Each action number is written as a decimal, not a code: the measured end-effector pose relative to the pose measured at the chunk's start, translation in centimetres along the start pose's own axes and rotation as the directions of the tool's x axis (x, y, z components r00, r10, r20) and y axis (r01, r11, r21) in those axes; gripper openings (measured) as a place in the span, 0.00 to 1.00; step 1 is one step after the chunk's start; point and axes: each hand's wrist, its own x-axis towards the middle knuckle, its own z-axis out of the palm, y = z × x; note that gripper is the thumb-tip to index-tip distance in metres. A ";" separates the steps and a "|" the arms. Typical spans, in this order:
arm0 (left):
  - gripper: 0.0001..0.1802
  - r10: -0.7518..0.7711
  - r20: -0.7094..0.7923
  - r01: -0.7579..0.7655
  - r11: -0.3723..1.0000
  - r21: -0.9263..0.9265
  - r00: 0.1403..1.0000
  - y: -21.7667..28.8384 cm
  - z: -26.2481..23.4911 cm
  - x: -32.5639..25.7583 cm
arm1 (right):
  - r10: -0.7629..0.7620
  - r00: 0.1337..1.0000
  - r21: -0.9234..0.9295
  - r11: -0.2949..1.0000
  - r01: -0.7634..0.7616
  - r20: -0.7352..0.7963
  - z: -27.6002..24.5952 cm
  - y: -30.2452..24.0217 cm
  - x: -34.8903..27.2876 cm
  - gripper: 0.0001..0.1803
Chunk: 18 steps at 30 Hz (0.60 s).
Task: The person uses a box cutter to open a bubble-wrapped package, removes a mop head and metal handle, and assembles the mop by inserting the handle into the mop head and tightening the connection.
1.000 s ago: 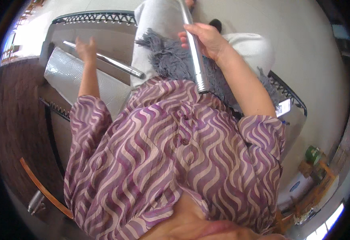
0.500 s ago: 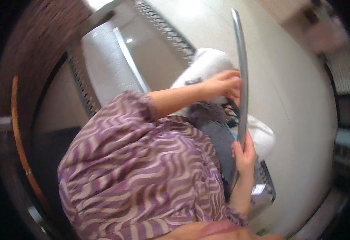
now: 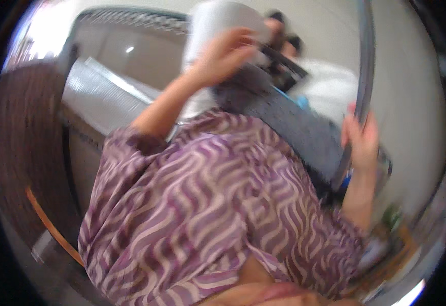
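Note:
My right hand (image 3: 362,137) is wrapped round the lower part of a long grey pole (image 3: 367,61), which rises past the top edge of the picture. Across my lap lies a dark grey, fabric-like piece (image 3: 289,115) with a light blue edge. Near its far end, my left hand (image 3: 229,53) hovers or rests; motion smears its fingers, and whether they grip anything does not show. A black part (image 3: 284,66) lies between that hand and the pole, too blurred to name.
My white-trousered knees (image 3: 330,84) are bent under the grey piece. To the left stands a seat or lounger with a dark woven edge (image 3: 131,18) and a silvery quilted panel (image 3: 100,94). A pale tiled floor (image 3: 320,25) spreads ahead. A green plant (image 3: 392,217) is at lower right.
The view has turned. My left hand has come away from the pole, leftward toward the grey piece's far end. The pole has shifted right, still in my right hand.

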 end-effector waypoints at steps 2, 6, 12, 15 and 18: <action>0.19 -0.108 0.075 0.086 0.964 0.252 0.991 1.8 -3.0 -2.2 | -0.043 0.989 0.075 0.996 0.054 -0.140 0.3 -1.7 0.0 0.12; 0.29 -0.039 0.283 -0.169 0.720 0.673 0.958 1.8 -0.6 -3.9 | 0.023 0.983 0.177 0.984 0.009 -0.181 -4.3 1.6 -2.2 0.08; 0.37 -0.090 0.471 -0.310 0.643 0.700 0.878 3.5 3.1 -1.8 | -0.060 0.941 -0.099 0.995 0.028 -0.334 -4.1 5.1 -6.3 0.07; 0.34 -0.415 0.631 -0.195 0.714 0.673 0.656 4.1 5.3 2.4 | -0.045 0.940 -0.050 0.998 0.030 -0.338 -3.6 5.7 -6.6 0.07; 0.29 -0.540 0.805 -0.103 0.811 0.575 0.245 0.2 7.9 5.7 | -0.028 0.958 -0.012 1.000 0.026 -0.286 -3.2 5.8 -5.8 0.06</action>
